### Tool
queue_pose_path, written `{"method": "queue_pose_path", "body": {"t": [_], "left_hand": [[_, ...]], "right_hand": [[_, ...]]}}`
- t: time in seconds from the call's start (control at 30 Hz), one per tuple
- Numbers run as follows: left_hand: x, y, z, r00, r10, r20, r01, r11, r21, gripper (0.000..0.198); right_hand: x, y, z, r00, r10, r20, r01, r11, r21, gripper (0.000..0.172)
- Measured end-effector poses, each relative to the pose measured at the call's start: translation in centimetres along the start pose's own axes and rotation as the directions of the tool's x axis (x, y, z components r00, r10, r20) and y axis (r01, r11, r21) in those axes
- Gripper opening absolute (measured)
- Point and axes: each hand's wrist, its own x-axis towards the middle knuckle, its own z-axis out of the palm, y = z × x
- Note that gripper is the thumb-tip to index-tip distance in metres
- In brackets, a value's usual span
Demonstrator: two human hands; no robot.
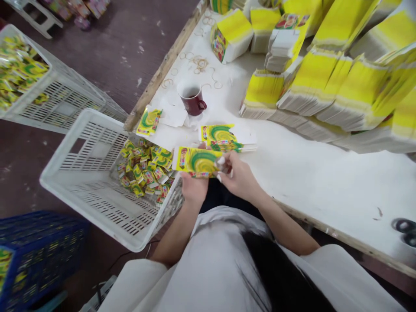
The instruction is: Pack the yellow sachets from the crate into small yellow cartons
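Both hands hold one yellow and green printed packet (198,162) just off the near edge of the white table (325,182). My left hand (194,188) grips it from below. My right hand (237,175) pinches its right end with the fingertips. A small stack of the same flat packets (224,138) lies on the table right behind the held one. Another single packet (149,121) lies near the table's left corner.
A white crate (94,182) holding several folded packets (146,171) stands left of my hands. A second white crate (39,86) and a blue crate (35,251) sit on the floor. A dark red mug (192,99), rubber bands (199,64) and tall packet stacks (341,78) occupy the table.
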Motion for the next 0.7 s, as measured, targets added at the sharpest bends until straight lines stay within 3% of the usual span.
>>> {"method": "queue_pose_path", "body": {"t": [0.13, 0.2, 0.3, 0.43, 0.57, 0.7], "left_hand": [[0.2, 1.4, 2.8, 0.994, 0.005, -0.108, -0.033, 0.965, -0.262, 0.074], [0.5, 1.6, 3.2, 0.987, 0.016, -0.160, -0.063, 0.954, -0.292, 0.073], [0.5, 1.1, 2.5, 0.992, 0.000, -0.126, -0.012, 0.996, -0.088, 0.079], [0.0, -0.2, 0.6, 0.998, 0.013, -0.056, 0.000, 0.975, 0.222, 0.075], [-0.4, -0.7, -0.5, 0.988, 0.102, -0.115, -0.066, 0.956, 0.285, 0.047], [0.5, 0.9, -1.7, 0.999, 0.032, 0.034, -0.040, 0.965, 0.258, 0.046]], "right_hand": [[-1.5, -1.0, 1.7, 0.995, -0.074, 0.069, 0.055, 0.969, 0.243, 0.028], [-1.5, -1.1, 2.2, 0.993, -0.099, 0.061, 0.073, 0.940, 0.333, 0.036], [-1.1, -0.7, 2.1, 0.996, -0.082, 0.041, 0.062, 0.933, 0.355, 0.044], [-0.4, -0.1, 0.9, 0.997, -0.072, -0.020, 0.075, 0.937, 0.341, 0.034], [-0.2, 0.1, -0.1, 0.995, -0.089, -0.039, 0.096, 0.957, 0.275, 0.013], [0.1, 0.6, -1.4, 0.969, -0.198, -0.147, 0.213, 0.972, 0.097, 0.012]]}}
